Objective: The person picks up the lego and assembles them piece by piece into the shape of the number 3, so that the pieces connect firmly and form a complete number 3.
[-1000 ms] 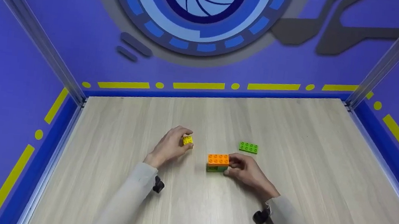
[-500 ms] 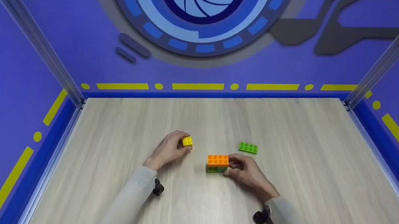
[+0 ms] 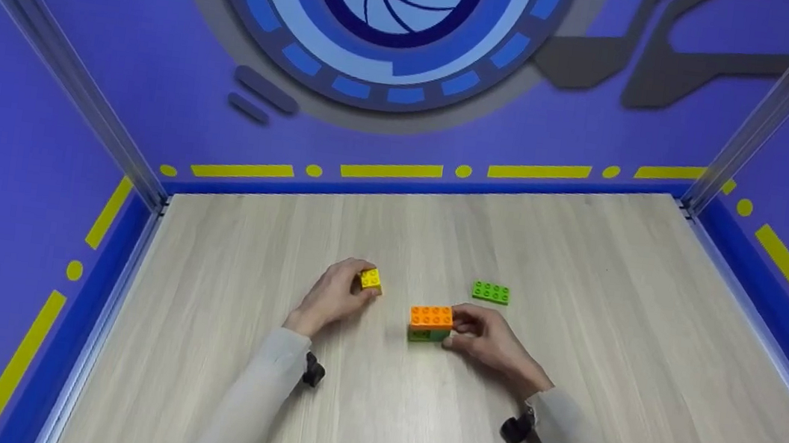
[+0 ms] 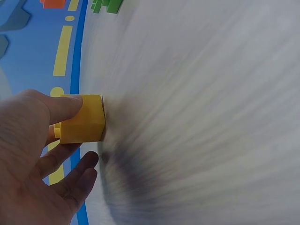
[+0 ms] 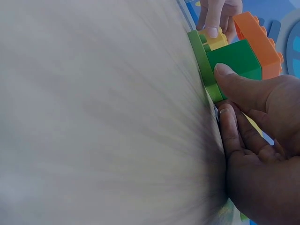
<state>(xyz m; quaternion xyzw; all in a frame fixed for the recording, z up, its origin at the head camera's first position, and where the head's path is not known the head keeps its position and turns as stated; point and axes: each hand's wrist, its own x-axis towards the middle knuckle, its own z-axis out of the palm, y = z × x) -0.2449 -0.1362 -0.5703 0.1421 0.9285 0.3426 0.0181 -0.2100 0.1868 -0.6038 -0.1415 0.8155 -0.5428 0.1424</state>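
Note:
Between thumb and fingers, my left hand pinches a small yellow toy brick. Its underside is at or just above the tabletop; I cannot tell which. To its right, my right hand grips a small stack of toy bricks by its right end. An orange brick with two rows of studs tops the stack. In the right wrist view, the thumb presses a dark green brick beneath the orange brick, above a flat lime green brick. The orange brick overhangs the flat one's bare studs.
A loose lime green brick lies on the wooden table beyond the right hand. Blue-purple panels with yellow marks wall the table at the back and both sides. Metal posts stand at the back corners.
The left thumb and fingers have closed in on the yellow brick, which stays about where it was. My right hand and its stack have not visibly moved.

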